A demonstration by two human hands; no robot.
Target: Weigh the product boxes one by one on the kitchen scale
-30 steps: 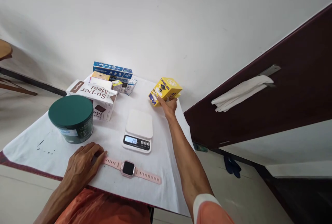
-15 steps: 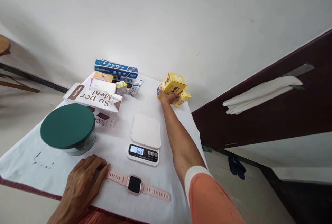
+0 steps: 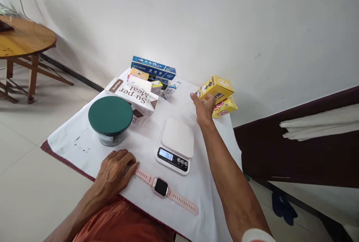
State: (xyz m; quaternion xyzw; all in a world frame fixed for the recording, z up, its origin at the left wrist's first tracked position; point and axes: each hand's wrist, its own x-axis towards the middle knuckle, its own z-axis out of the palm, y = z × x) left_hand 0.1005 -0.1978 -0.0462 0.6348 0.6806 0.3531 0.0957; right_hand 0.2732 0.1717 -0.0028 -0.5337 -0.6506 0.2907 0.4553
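1. Directions are read from the kitchen scale (image 3: pixel 177 137), with 12 pointing away from the person. At 6 to 7 o'clock, the pink watch (image 3: pixel 161 187) lies face up, its strap stretched flat.
2. At 8 o'clock, the left hand (image 3: pixel 117 171) rests on the surface (image 3: pixel 144 143), which a white cloth covers. Its fingers are loosely curled, the thumb at the near strap end; whether they pinch the strap, one cannot tell.
3. The scale shows 363 on its lit display, and its white plate is bare.
4. At 10 o'clock stands a round tub with a green lid (image 3: pixel 110 115). Just behind it, a white carton (image 3: pixel 134 94) reads "Su-per Meal".
5. Between 1 and 2 o'clock, the right hand (image 3: pixel 204 109) is at the front of the upper yellow box (image 3: pixel 218 88), thumb and fingers spread apart, the thumb clear of the box. This box lies on top of the lower yellow box (image 3: pixel 224 108), near the surface's far right corner.
6. At 11 o'clock, behind the carton, small boxes cluster: an orange one (image 3: pixel 139 73) and a white-and-blue one (image 3: pixel 171 90) among them.
7. Toward 12 o'clock, a long blue box (image 3: pixel 153 68) stands behind these, near the white wall (image 3: pixel 179 21).
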